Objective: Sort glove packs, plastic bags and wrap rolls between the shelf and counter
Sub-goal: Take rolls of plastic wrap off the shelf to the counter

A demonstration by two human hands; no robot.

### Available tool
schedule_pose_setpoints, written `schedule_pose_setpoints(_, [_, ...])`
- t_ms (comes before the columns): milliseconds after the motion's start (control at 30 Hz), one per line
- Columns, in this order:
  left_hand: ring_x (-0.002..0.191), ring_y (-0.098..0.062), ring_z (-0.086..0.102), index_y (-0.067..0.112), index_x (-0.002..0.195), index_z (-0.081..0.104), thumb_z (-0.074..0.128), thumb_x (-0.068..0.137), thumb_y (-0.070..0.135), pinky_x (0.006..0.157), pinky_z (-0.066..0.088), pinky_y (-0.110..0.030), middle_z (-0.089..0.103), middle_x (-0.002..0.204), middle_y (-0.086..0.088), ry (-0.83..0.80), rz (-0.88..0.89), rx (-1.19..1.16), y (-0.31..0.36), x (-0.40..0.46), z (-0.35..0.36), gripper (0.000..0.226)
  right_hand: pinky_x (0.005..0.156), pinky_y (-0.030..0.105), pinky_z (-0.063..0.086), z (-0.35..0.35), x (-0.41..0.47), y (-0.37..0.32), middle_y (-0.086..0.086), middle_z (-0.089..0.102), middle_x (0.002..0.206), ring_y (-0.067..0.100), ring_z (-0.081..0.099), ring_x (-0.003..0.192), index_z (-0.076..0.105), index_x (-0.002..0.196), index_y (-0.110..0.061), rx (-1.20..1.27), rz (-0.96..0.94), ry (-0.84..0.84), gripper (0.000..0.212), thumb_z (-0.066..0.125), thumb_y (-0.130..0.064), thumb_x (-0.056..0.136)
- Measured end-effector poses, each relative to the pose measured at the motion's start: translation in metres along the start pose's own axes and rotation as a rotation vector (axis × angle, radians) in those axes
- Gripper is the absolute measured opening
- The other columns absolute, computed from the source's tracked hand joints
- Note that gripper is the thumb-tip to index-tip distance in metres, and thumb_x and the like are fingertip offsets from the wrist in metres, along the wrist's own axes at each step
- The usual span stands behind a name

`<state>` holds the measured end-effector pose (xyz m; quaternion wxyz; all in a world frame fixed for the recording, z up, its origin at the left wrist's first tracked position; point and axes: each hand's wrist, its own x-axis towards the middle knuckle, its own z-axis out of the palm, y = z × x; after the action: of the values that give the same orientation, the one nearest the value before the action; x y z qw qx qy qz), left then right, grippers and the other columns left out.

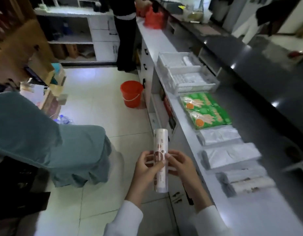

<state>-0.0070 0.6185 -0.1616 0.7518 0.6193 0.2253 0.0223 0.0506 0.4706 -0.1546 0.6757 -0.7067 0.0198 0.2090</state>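
I hold a white wrap roll [161,145] with a brown label upright over the floor, beside the counter. My left hand [145,169] grips its left side and my right hand [179,165] pinches its right side. On the white counter [166,46] to the right lie green glove packs [206,110], two stacks of white plastic bags [220,136] [232,155] and more wrap rolls [249,180] with grey ends.
White mesh baskets [186,72] stand further along the counter. A red bucket [131,93] sits on the tiled floor. A person in a teal garment [45,138] is at my left, another stands at the far end near a red bag [153,18]. Cardboard boxes [26,48] are at left.
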Motion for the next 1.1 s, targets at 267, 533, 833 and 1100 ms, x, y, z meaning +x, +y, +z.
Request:
schedule_pose_setpoints(267, [0.088, 0.0, 0.073, 0.026, 0.117, 0.068, 0.082, 0.087, 0.015, 0.067, 0.058, -0.021, 0.074, 0.108, 0.006, -0.352, -0.084, 0.073, -0.01, 0.042, 0.117, 0.034, 0.088, 0.052, 0.064, -0.108, -0.005, 0.006, 0.002, 0.08, 0.108, 0.023, 0.077, 0.1, 0.071, 0.118, -0.021, 0.111, 0.02, 0.367, 0.034, 0.081, -0.037, 0.09])
schedule_pose_setpoints(533, [0.098, -0.023, 0.077, 0.018, 0.121, 0.07, 0.072, 0.095, 0.01, 0.075, 0.063, -0.035, 0.076, 0.115, -0.007, -0.6, -0.176, 0.165, -0.009, 0.066, 0.241, 0.027, 0.067, 0.033, 0.062, -0.217, -0.006, 0.005, 0.001, 0.081, 0.098, 0.016, 0.079, 0.088, 0.072, 0.111, -0.025, 0.23, 0.033, 0.619, 0.035, 0.088, -0.034, 0.082])
schedule_pose_setpoints(833, [0.115, -0.009, 0.061, 0.026, 0.111, 0.069, 0.071, 0.095, 0.014, 0.091, 0.047, -0.018, 0.066, 0.114, 0.016, -0.741, 0.112, 0.692, -0.05, 0.071, 0.328, 0.021, 0.061, 0.032, 0.061, -0.304, -0.034, 0.035, 0.006, 0.079, 0.096, 0.017, 0.077, 0.076, 0.066, 0.114, -0.021, 0.417, 0.114, 0.919, 0.036, 0.083, -0.037, 0.087])
schedule_pose_setpoints(1100, [0.122, -0.009, 0.046, 0.03, 0.132, 0.057, 0.08, 0.088, 0.03, 0.103, 0.037, -0.024, 0.05, 0.131, 0.01, -0.904, 0.285, 1.006, -0.079, 0.069, 0.355, 0.05, 0.052, 0.025, 0.059, -0.325, -0.057, 0.069, 0.008, 0.076, 0.101, 0.016, 0.079, 0.07, 0.056, 0.117, -0.028, 0.595, 0.207, 1.043, 0.04, 0.081, -0.038, 0.088])
